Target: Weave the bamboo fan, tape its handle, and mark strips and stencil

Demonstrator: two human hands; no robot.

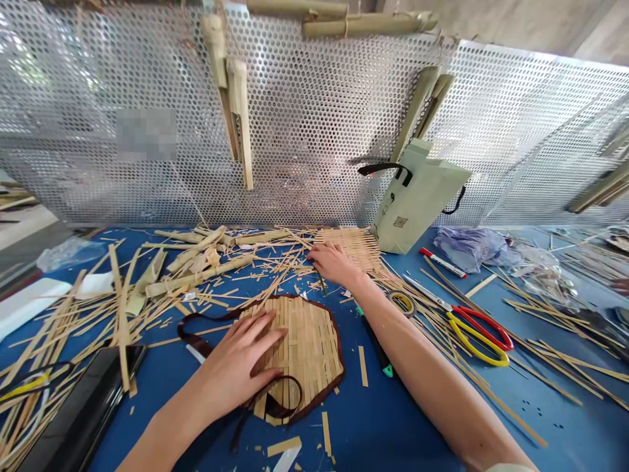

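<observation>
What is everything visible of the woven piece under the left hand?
The woven piece lies flat on the blue table. It is roughly round, made of pale strips that look like bamboo, with dark brown ribbon edging it, and loose lengths at its left and near sides. The left hand, fingers spread, rests on its left part.

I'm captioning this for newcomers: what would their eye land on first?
Probably the pale woven panel with dark brown edging, under the spread left hand at the front of the blue table. Then come the scissors with red and yellow handles on the right, and the pale green bag before the perforated metal screen.
</observation>
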